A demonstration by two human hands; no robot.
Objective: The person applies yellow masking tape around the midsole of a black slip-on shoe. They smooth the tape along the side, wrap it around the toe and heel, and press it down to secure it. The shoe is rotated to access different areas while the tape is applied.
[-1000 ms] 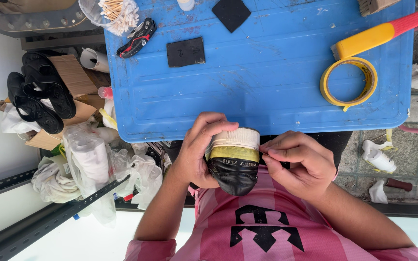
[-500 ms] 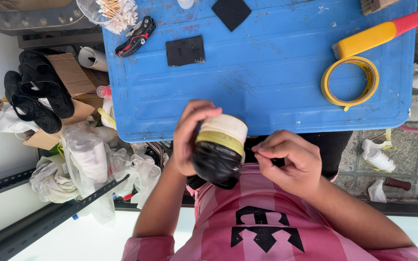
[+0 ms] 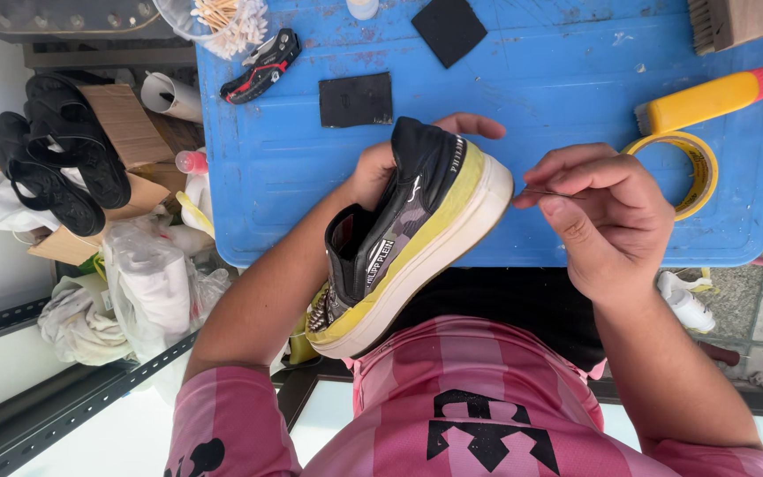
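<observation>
My left hand (image 3: 371,170) grips a black sneaker (image 3: 404,234) with a yellow band and a cream sole. It holds the shoe by the upper, tilted, with the toe pointing up and right over the blue table (image 3: 532,97). My right hand (image 3: 607,212) is at the toe end of the sole. Its thumb and fingers pinch a thin needle or thread (image 3: 540,193) that reaches the sole's edge. Both forearms come from my pink shirt at the bottom.
On the table lie two black patches (image 3: 355,99), a red-black utility knife (image 3: 265,64), a cup of cotton swabs (image 3: 222,18), a yellow tape roll (image 3: 698,172), a yellow-red handled tool (image 3: 708,97) and a wooden brush (image 3: 735,19). Black sandals (image 3: 59,150), cardboard and plastic bags (image 3: 143,283) sit left.
The sneaker has swung from end-on to side-on and come closer to the camera. My right hand has moved from beside the shoe to the toe of the sole.
</observation>
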